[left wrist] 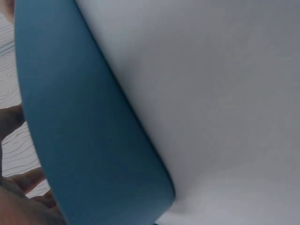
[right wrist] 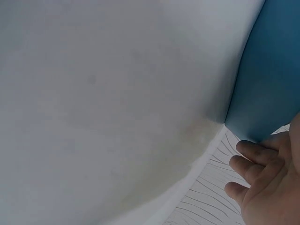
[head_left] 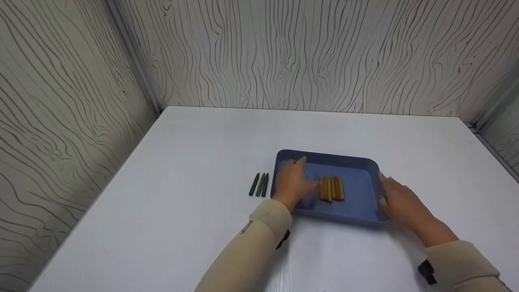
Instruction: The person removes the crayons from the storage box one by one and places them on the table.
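A shallow blue tray lies on the white table. Inside it, several red, orange and yellow crayons form a row near the middle. My left hand is over the tray's left part, thumb toward the row, with no held thing visible. Just outside the left wall lie three dark green and olive crayons. My right hand touches the tray's right rim, its fingers loosely extended. In the left wrist view the tray's outer wall covers part of the left hand.
The white table extends around the tray. Wood-patterned panels stand behind it and at the sides. A black strap shows under the right sleeve.
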Demonstrator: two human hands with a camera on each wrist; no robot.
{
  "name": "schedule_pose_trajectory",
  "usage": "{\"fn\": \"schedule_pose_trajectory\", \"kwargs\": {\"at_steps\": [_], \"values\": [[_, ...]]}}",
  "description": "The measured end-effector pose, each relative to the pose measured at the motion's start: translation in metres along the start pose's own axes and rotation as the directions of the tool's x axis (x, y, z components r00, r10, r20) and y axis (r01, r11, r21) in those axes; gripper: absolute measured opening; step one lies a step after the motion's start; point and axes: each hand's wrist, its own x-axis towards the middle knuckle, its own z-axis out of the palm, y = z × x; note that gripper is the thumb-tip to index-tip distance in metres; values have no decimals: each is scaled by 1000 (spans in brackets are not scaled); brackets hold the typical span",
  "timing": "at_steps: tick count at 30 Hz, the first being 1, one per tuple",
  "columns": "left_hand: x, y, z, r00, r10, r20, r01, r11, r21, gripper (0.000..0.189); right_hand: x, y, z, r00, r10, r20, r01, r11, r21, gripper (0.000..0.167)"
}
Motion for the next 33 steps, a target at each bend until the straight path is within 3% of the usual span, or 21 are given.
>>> {"fn": "schedule_pose_trajectory", "kwargs": {"at_steps": [9,25,33], "values": [[-4,7,12,999,-21,41,22,999,-34,65,1,1,0,1000,20,18,-21,1000,16,61],[-10,11,24,996,-20,87,21,1000,-12,54,1,0,1,1000,19,10,-19,1000,8,60],[-7,14,24,981,-102,164,115,991,-75,37,1,-1,1,1000,14,2,-14,1000,3,60]]}}
